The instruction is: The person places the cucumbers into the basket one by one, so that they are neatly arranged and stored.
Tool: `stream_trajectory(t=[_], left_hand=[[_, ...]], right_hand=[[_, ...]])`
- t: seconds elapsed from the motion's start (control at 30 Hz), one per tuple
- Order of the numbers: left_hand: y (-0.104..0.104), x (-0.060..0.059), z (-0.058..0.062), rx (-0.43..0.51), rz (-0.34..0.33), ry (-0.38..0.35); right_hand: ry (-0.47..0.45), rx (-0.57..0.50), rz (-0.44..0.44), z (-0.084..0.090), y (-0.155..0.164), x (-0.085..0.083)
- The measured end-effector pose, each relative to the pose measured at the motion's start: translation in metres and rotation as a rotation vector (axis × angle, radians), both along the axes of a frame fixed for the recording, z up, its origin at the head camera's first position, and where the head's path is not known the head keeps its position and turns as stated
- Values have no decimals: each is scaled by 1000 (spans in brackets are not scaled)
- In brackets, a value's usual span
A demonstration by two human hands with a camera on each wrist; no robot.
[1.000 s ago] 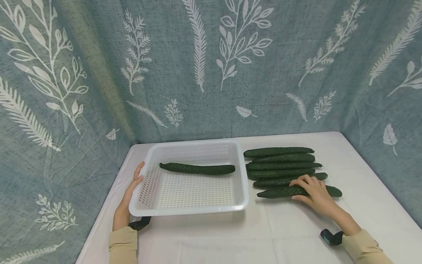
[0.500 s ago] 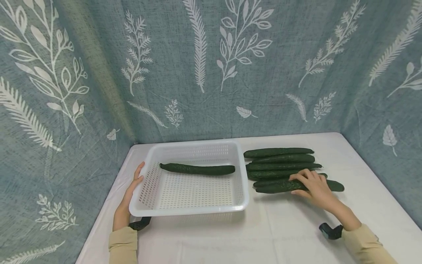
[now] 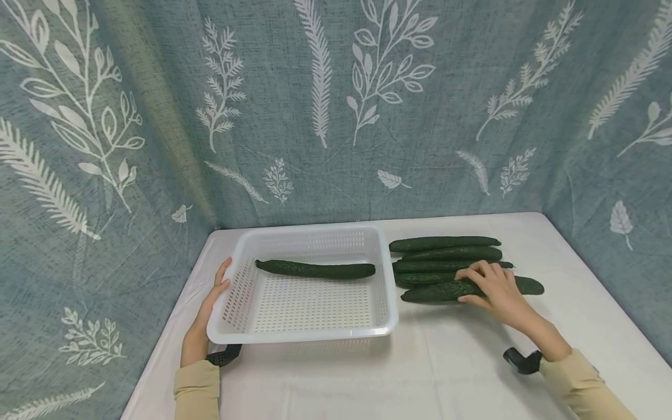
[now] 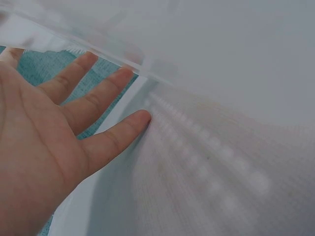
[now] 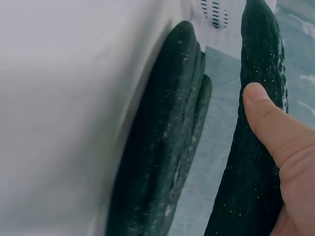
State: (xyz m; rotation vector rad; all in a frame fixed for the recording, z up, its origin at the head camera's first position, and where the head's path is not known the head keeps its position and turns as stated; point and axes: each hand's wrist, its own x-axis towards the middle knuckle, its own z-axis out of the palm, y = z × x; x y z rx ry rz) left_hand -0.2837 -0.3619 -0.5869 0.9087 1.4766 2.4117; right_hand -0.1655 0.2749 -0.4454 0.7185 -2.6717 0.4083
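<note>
The white basket (image 3: 385,303) hasn't budged, one cucumber (image 3: 315,269) lying inside and the left hand (image 3: 207,318) flat against its left wall, fingers straight and slightly spread. Beside it, the right hand (image 3: 496,289) has wrapped its fingers round the nearest cucumber (image 3: 436,291) of the row and lifted it off the table toward the basket, so I'd say it goes in next.

A staged recording booth — leaf-print cloth backdrop (image 3: 336,105), white-covered table (image 3: 462,361).

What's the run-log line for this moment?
left hand: open, flat against basket wall | right hand: grips cucumber, lifted | basket: one cucumber inside | pile: beside basket
</note>
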Motion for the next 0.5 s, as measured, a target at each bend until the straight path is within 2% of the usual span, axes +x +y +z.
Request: stream_trajectory(t=[0.03, 0.07, 0.1, 0.13, 0.2, 0.23, 0.3, 0.33, 0.43, 0.5], left_hand=[[-4, -4, -6, -9, 7, 1], [-8, -9, -12, 13, -18, 20], [-5, -6, -7, 7, -18, 18], [2, 2, 6, -13, -4, 11], [28, 32, 49, -90, 61, -34], [40, 46, 69, -114, 72, -55], [62, 72, 107, -206, 143, -128], [67, 77, 116, -223, 154, -145], [70, 80, 122, -245, 171, -197], [70, 80, 123, -246, 176, -201]], right_hand=[[2, 3, 1, 1, -1, -1], [3, 2, 2, 3, -1, -1], [8, 4, 2, 5, -2, -2], [12, 5, 3, 7, -3, -2], [18, 12, 1, 10, -4, -3], [20, 14, 1, 12, -4, -4], [21, 19, 0, 16, -5, -5], [21, 20, 0, 18, -5, -5], [32, 23, 4, 23, -7, -7], [44, 28, 6, 26, -8, -8]])
